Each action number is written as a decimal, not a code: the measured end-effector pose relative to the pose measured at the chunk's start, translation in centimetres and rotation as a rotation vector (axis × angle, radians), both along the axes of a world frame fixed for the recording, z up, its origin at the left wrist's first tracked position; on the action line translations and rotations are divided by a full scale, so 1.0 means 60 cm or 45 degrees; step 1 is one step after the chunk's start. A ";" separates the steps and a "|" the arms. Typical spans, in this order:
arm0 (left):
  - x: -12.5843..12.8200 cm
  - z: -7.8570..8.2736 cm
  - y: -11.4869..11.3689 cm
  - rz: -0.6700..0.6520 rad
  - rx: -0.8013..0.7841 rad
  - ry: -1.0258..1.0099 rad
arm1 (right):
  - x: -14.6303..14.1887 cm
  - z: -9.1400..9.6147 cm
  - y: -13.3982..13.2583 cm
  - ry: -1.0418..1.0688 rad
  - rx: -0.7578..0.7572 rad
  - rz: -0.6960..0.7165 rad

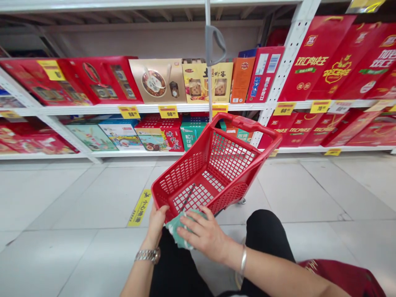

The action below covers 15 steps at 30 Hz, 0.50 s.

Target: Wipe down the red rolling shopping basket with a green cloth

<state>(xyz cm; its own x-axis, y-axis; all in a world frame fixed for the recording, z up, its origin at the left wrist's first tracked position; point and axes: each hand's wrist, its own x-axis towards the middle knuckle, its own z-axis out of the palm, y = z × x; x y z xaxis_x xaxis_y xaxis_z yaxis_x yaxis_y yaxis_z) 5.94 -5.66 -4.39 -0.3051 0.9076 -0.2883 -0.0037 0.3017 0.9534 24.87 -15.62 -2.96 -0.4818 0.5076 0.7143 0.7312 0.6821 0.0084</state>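
A red plastic shopping basket (238, 194) with slotted walls tilts toward me, its near end close to my knees. My left hand (159, 220) grips the near left corner of the basket, thumb over the rim. Against the near end, my right hand (202, 235) presses a green cloth (177, 231) with white edges, fingers lying over it. A dark thin bar (188, 197) shows in the basket's bottom. From the far end rises a grey pole (209, 90) with a grey hook-like handle (215, 45).
White shelves (154, 109) ahead hold gift boxes (157, 80) and red gift bags (318, 57). A yellow floor sticker (140, 208) lies left of the basket. A dark red cloth or bag (343, 278) is at my right, beside my black-trousered knee (267, 231).
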 end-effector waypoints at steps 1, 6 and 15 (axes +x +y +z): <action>0.000 -0.001 -0.001 0.003 0.012 -0.003 | 0.018 0.001 0.003 0.002 -0.007 -0.020; 0.005 0.005 -0.005 -0.003 -0.014 -0.004 | 0.125 0.021 0.018 0.039 -0.025 -0.196; -0.008 -0.002 0.000 -0.078 -0.056 0.095 | 0.315 0.077 0.065 -0.092 -0.134 -0.603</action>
<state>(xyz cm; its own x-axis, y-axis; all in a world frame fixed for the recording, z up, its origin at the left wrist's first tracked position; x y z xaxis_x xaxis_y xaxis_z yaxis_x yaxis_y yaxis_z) 5.43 -5.65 -4.51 -0.2715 0.9122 -0.3070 0.0862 0.3407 0.9362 43.80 -11.69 1.69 -0.2273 0.7506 0.6204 0.9613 0.2749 0.0195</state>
